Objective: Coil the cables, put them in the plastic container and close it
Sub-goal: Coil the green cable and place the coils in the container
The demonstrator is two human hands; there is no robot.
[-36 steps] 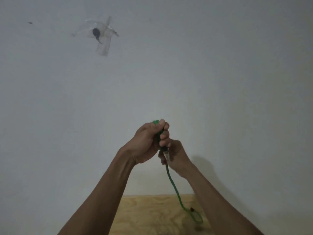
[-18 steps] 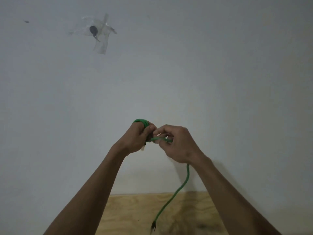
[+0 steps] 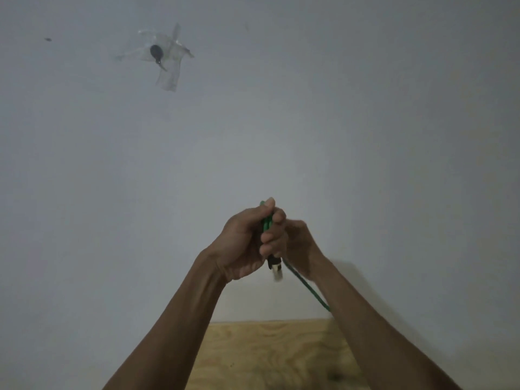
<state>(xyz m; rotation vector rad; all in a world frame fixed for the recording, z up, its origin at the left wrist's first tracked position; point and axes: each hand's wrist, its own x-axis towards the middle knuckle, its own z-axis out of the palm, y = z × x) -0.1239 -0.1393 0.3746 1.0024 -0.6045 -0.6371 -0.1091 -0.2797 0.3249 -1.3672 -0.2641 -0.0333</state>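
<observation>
My left hand (image 3: 247,243) is raised in front of the wall and grips a bundle of coiled green cable (image 3: 266,222), with a black and white plug end sticking out below its fingers. My right hand (image 3: 302,247) sits just behind and to the right of the left one, fingers curled round the cable's loose strand, which runs down and to the right along my right forearm. The lower end of the strand is hidden behind that arm. The plastic container is not in view.
A pale wall (image 3: 365,136) fills most of the view, with a dark object taped to it (image 3: 156,53) at the upper left. A light plywood tabletop (image 3: 270,353) shows at the bottom between my forearms.
My right hand has swung from in front of the left hand to behind it, carrying the loose strand round the bundle. The hanging tail has shifted right and out of sight.
</observation>
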